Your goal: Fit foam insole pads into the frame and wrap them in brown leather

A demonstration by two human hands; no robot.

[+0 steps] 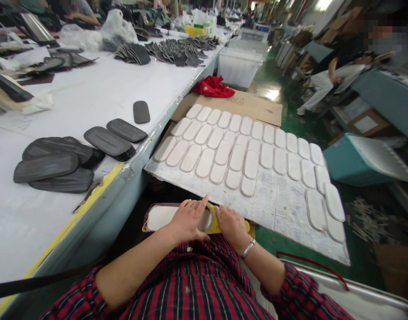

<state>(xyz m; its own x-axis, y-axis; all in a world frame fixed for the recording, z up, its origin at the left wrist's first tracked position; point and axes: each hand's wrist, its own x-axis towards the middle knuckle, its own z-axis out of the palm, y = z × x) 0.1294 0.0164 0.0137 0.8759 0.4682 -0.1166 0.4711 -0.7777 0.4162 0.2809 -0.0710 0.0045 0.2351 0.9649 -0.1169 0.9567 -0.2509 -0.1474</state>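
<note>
A white oblong pad point(160, 218) with a brown edge lies across my lap, in front of the striped shirt. My left hand point(190, 218) spans its right part, thumb at the near side and fingers over the far side. Between my hands a pale curved edge shows against a flat yellow piece point(214, 218). My right hand point(232, 226), with a bracelet at the wrist, is closed over this yellow piece, whose rounded end pokes out to the right. What lies under both palms is hidden.
Rows of white oblong pads point(237, 156) cover much of a board point(277, 195) ahead. Dark oblong pads point(46, 166) lie on the white table point(67, 106) at left. Behind the board are cardboard point(254, 106), red cloth point(216, 86) and a clear bin point(239, 66). A person point(334, 78) sits at right.
</note>
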